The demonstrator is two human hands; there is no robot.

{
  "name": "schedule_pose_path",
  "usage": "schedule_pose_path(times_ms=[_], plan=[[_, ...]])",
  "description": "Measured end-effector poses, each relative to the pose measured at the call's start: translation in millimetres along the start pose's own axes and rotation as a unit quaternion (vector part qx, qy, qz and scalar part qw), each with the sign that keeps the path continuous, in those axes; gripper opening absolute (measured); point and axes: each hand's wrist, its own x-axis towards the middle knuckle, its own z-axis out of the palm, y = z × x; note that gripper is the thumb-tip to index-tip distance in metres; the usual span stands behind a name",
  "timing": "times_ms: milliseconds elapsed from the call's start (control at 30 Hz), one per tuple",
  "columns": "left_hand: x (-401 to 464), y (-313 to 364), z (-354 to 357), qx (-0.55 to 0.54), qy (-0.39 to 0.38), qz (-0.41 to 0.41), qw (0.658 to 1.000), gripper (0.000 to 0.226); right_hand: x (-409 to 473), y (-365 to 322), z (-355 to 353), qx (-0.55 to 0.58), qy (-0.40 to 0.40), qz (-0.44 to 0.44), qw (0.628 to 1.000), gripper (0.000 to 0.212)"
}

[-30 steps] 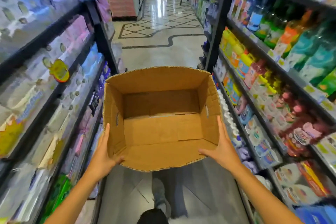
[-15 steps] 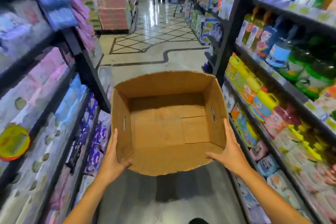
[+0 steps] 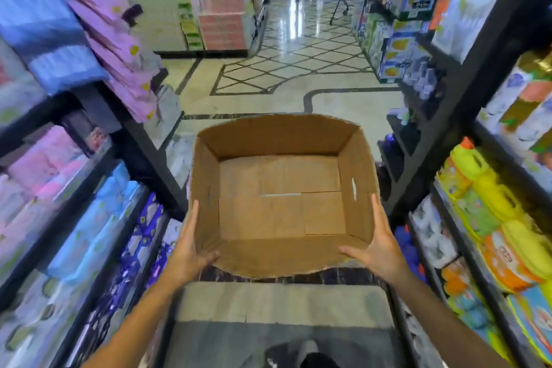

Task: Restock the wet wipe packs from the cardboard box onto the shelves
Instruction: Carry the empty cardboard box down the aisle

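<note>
Stocked shelves [image 3: 89, 218] run along both sides of the aisle, soft packs at 9 o'clock, yellow bottles [image 3: 490, 188] at 3 o'clock. The open cardboard box [image 3: 280, 197] sits at centre, held above the tiled floor [image 3: 298, 69], its inside bare. The left hand [image 3: 188, 251] at 7 o'clock and right hand [image 3: 379, 248] at 5 o'clock press its near corners, fingers grasping the walls.

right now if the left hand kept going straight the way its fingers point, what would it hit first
Probably nothing soon. The left hand lies flat along the cardboard box's left side, fingers pointing up the aisle; it would slide past the box toward open floor. The shelf post sits close beside it; depth unclear.
</note>
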Motion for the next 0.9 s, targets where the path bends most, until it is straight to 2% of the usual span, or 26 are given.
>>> schedule_pose_path(times_ms=[133, 333, 467, 567, 900], plan=[[83, 12, 0, 0.018, 0.021, -0.032, 0.999, 0.132, 107, -6, -6, 0.004, -0.016, 0.002, 1.000, 0.142], [216, 20, 17, -0.005, 0.032, 0.032, 0.999, 0.119, 258, 4, -4, 0.019, -0.021, -0.013, 1.000, 0.138], [327, 6, 19, -0.005, 0.032, 0.023, 0.999, 0.127, 365, 7, 1, 0.022, -0.041, 0.004, 0.999, 0.140], [411, 0, 17, 0.018, 0.044, -0.006, 0.999, 0.122, 451, 18, 7, 0.015, -0.055, 0.012, 0.998, 0.137], [688, -17, 6, 0.012, -0.015, -0.008, 1.000, 0.126, 668, -12, 13, -0.010, 0.043, 0.014, 0.999, 0.135]])
